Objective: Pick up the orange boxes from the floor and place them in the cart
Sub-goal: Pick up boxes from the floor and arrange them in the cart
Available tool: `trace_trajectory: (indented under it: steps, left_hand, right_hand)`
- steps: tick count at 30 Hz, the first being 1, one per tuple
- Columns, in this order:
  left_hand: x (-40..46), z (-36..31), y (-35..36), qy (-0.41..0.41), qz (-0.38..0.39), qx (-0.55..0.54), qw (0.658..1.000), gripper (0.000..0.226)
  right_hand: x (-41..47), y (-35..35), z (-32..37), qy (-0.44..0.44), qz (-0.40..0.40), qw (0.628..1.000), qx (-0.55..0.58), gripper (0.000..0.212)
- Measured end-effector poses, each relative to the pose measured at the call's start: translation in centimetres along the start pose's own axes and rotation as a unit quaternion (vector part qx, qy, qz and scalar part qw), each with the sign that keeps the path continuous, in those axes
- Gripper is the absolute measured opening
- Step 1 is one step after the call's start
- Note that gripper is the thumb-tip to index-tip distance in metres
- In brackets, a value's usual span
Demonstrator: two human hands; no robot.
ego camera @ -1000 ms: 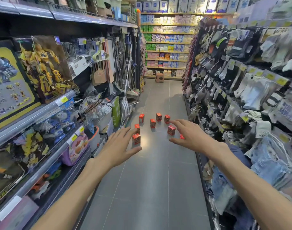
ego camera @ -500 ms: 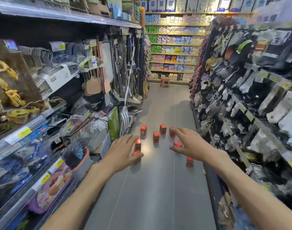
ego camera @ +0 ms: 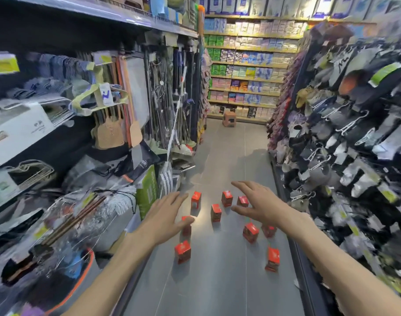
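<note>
Several small orange boxes stand scattered on the grey tiled floor (ego camera: 217, 281) of a shop aisle. The nearest are one at the left (ego camera: 182, 251) and one at the right (ego camera: 272, 258). Others stand farther off, among them one in the middle (ego camera: 216, 212) and one beyond it (ego camera: 227, 198). My left hand (ego camera: 165, 220) is stretched forward, fingers apart, holding nothing, and partly covers a box (ego camera: 186, 226). My right hand (ego camera: 258, 202) is also open and empty, above the boxes on the right. No cart is in view.
Shelves with mops, brooms and household goods (ego camera: 167, 110) line the left side. Racks of hanging socks (ego camera: 343, 144) line the right. A brown stool (ego camera: 229, 119) stands at the aisle's far end before shelves of packaged goods (ego camera: 245, 65).
The view has moved forward down the aisle, so the boxes are closer and lower in the frame. Both hands stay outstretched and empty.
</note>
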State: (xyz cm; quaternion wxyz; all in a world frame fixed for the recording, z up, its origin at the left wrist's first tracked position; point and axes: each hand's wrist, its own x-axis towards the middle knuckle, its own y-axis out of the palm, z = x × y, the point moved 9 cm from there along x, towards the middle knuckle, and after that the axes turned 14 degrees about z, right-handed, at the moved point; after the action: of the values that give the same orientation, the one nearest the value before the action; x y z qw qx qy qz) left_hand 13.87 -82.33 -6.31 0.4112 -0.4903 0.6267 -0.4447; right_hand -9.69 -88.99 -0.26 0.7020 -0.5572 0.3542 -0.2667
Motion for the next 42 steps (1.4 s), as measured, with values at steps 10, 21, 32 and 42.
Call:
trace_trajectory:
  steps: [10, 21, 32, 42]
  left_hand:
    - [18.7, 9.1, -2.7, -0.006, 0.019, -0.005, 1.000, 0.077]
    - [34.5, 21.8, 1.6, -0.161, -0.005, -0.039, 0.986, 0.080]
    - [44.6, 31.0, 15.9, -0.268, 0.025, -0.145, 0.952, 0.076]
    - [51.9, 39.2, 32.6, -0.278, 0.022, -0.136, 0.951, 0.097]
  right_hand:
    - [21.2, -4.4, -8.0, -0.016, 0.008, 1.000, 0.010, 0.085]
    - [49.3, -2.2, -14.4, -0.185, 0.044, 0.981, -0.037, 0.072]
    - [70.0, 7.8, -18.9, -0.298, 0.151, 0.938, -0.088, 0.080]
    - [79.8, 23.4, -19.1, -0.398, 0.158, 0.900, -0.086, 0.076]
